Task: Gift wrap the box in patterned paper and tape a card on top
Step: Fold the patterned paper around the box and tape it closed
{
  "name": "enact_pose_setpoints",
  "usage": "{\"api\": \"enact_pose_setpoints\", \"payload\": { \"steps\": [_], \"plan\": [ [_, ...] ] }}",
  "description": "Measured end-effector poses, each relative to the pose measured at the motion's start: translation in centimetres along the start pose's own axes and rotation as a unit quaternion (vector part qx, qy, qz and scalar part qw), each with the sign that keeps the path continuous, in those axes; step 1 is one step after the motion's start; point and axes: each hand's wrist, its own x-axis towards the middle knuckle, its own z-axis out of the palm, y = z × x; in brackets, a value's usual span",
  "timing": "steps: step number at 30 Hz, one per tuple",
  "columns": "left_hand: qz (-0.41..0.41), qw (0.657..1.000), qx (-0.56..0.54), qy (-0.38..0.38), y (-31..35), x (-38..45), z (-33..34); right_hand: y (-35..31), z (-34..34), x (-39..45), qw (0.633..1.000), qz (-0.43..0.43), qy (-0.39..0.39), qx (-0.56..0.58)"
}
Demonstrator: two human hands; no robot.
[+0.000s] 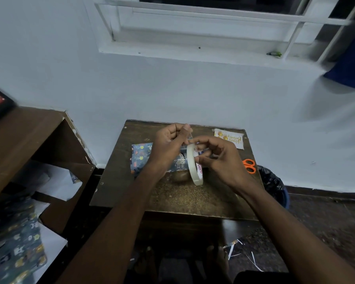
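Over the small table, right hand grips one tape roll, left hand pinches its loose end. One wrapped box underneath, one card at 1 o'clock, one pair of scissors at 3.

Left hand and right hand: bare, no rings, watch or bracelets visible. Forearms uncovered, no sleeves in view. Feet bare.
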Motion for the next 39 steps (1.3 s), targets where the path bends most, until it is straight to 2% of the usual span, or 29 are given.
{"api": "enact_pose_setpoints", "payload": {
  "steps": [13,26,31,39],
  "plan": [
    [-0.040,0.992,0.003,-0.119,1.4,-0.5,-0.6,-0.3,-0.7,0.4,0.998,-0.034,0.052,0.023],
    [-0.034,0.995,-0.055,-0.082,0.9,0.0,-1.0,0.1,-1.1,0.3,0.997,-0.036,0.047,-0.053],
    [-0.018,0.996,-0.042,-0.078,0.6,0.0,-1.0,0.1,-0.9,0.4,0.997,-0.026,0.055,-0.046],
    [-0.031,0.999,-0.023,-0.032,0.1,0.0,-0.7,0.3,-0.8,0.4,0.998,0.010,0.029,-0.056]
  ]
}}
